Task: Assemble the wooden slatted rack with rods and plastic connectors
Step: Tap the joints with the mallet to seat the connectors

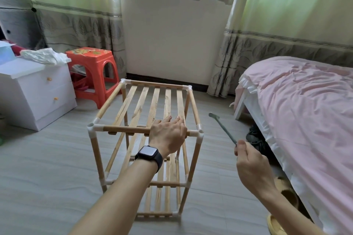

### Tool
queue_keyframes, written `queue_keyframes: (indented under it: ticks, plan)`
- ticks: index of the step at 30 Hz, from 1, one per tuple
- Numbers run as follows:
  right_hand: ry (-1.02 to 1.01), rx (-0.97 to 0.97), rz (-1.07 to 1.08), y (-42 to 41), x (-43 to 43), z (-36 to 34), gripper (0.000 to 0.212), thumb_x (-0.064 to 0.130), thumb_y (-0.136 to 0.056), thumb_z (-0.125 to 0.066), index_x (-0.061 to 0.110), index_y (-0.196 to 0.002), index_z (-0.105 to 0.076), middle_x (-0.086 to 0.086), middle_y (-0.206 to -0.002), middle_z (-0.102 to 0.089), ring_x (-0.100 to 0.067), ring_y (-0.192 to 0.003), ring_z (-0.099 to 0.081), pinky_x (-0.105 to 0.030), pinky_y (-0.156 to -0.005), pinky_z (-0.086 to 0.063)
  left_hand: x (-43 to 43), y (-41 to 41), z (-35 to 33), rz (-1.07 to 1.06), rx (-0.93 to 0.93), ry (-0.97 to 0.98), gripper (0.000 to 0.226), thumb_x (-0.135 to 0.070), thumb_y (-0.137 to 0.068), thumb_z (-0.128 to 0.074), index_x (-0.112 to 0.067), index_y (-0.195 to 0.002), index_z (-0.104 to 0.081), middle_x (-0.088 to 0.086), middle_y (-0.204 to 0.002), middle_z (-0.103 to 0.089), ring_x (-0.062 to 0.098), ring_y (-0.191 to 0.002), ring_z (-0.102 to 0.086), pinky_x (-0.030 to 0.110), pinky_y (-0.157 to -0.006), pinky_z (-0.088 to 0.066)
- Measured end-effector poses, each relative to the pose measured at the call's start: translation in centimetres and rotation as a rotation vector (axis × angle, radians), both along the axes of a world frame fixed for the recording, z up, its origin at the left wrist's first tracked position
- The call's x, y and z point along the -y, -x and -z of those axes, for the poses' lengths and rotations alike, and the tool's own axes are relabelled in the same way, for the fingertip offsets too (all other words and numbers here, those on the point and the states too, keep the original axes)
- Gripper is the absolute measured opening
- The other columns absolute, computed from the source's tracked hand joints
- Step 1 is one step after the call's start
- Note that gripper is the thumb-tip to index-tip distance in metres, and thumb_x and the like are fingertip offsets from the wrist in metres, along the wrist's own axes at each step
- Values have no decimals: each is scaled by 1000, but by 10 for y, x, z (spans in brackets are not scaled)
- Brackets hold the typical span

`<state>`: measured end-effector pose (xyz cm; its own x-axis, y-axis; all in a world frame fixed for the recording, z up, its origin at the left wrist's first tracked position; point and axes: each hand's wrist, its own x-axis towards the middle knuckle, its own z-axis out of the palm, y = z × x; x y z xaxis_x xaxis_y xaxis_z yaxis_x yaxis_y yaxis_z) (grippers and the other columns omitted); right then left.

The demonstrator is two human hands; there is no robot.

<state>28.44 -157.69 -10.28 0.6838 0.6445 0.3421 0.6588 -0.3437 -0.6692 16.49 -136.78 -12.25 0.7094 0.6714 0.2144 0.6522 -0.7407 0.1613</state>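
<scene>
Right now the left hand [168, 135] lies flat with straight fingers on the top slats and front rod [124, 129] of the wooden rack [152, 105]. Just beside the rack, the right hand [252, 166] pinches the end of a thin grey tool [222, 127]. The rack stands on the floor [47, 168], between a red stool [91, 63] and a pink bed [305, 110].

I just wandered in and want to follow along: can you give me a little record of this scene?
rack: stands upright on the floor, three slatted tiers
connectors: white, on the corners
left hand: flat on the top slats, fingers straight
right hand: pinches thin grey tool by its handle end, right of rack
nearby: orange stool, white drawers, pink bed
</scene>
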Motion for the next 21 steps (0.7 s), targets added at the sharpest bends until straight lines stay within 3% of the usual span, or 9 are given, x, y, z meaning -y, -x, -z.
queue_keyframes:
  ticks: [5,6,9,10,14,15,18,19,21]
  plan:
    - [-430,-152,-48,4,-5,-14,48,32,-110,-32,12,-69,-46,7,-51,-39,-10,-45,-34,-23,-45,-30,-3,-2,1,3,6,12,56,-40,-106,-10,-28,-154,-39,-10,-160,-35,15,-150,-29,39,-113,-30]
    - [-383,-185,-76,4,-8,-12,48,32,-110,-31,13,-67,-44,8,-51,-38,-10,-46,-33,-23,-45,-29,-3,-3,1,0,7,7,56,-40,-106,-10,-28,-153,-39,-10,-160,-36,15,-150,-29,39,-113,-31]
    - [274,-215,-114,-1,-14,-3,50,34,-110,-27,17,-65,-42,3,-58,-42,-13,-53,-38,-29,-51,-31,-1,-3,1,-2,-2,15,57,-40,-106,-10,-28,-154,-38,-9,-160,-35,15,-150,-29,38,-112,-32]
    - [284,-219,-101,-5,-14,-6,50,35,-110,-27,18,-64,-39,2,-58,-41,-14,-54,-37,-31,-54,-31,-1,-3,1,-4,-5,14,57,-40,-106,-10,-28,-154,-38,-9,-160,-35,15,-150,-29,38,-111,-32]
    - [-310,-453,-173,-3,-17,-30,50,35,-110,-28,17,-64,-38,5,-49,-31,-10,-43,-27,-25,-42,-23,-2,-4,-1,-5,13,28,56,-40,-106,-11,-28,-154,-38,-10,-160,-35,15,-150,-29,37,-111,-31]
    - [-285,-516,-180,-3,-18,-25,49,35,-110,-28,17,-66,-39,5,-49,-30,-10,-41,-26,-23,-38,-21,-2,-4,0,-5,13,23,56,-40,-106,-12,-28,-153,-39,-10,-160,-36,15,-150,-29,38,-111,-31]
    - [265,-833,-93,-2,-14,11,40,37,-109,-33,22,-72,-41,8,-50,-32,-9,-40,-23,-19,-36,-17,-1,-1,1,-7,18,20,55,-40,-106,-13,-29,-152,-41,-10,-159,-37,15,-149,-30,38,-111,-31]
    - [318,-926,-75,-4,-10,21,39,37,-108,-34,23,-73,-40,8,-50,-32,-8,-39,-22,-18,-36,-16,0,1,0,-1,17,22,55,-40,-105,-13,-30,-151,-43,-11,-159,-38,14,-149,-31,38,-112,-30]
    - [214,-1003,-86,-7,-12,20,40,38,-108,-35,23,-72,-40,8,-49,-30,-7,-37,-20,-16,-35,-14,1,7,0,7,37,-20,60,-42,-102,-11,-32,-147,-48,-13,-156,-42,14,-147,-34,39,-115,-28]
